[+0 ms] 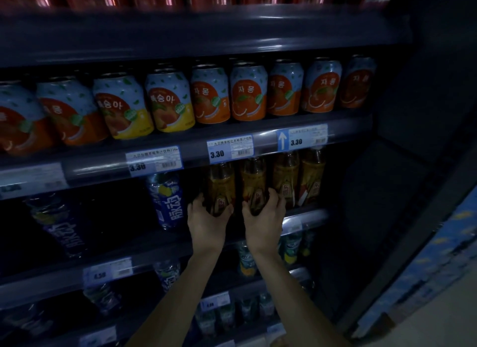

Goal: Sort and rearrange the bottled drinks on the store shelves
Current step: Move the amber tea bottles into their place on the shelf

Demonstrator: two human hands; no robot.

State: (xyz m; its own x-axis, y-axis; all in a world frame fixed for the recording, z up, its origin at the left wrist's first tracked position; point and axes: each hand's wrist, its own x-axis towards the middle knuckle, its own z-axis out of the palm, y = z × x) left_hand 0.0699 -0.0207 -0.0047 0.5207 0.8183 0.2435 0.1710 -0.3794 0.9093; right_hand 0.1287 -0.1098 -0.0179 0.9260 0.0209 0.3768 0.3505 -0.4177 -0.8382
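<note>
Left hand: you grip one tea bottle.
Right hand: you grip its neighbour.
Progress: early; shelves below look unsorted.

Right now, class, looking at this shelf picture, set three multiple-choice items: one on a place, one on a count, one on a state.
1. Where does the blue bottle stand?
A. left of the amber bottles
B. right of them
C. on the can shelf

2. How many amber bottles show in the front row?
A. two
B. four
C. six

3. What are the hands doing?
A. hanging free
B. each gripping an amber bottle
C. lifting a can

Answers:
1 A, it stands beside the left amber bottle.
2 B, four stand side by side.
3 B, the left hand and right hand each wrap one; the right holds the second amber bottle.
</note>
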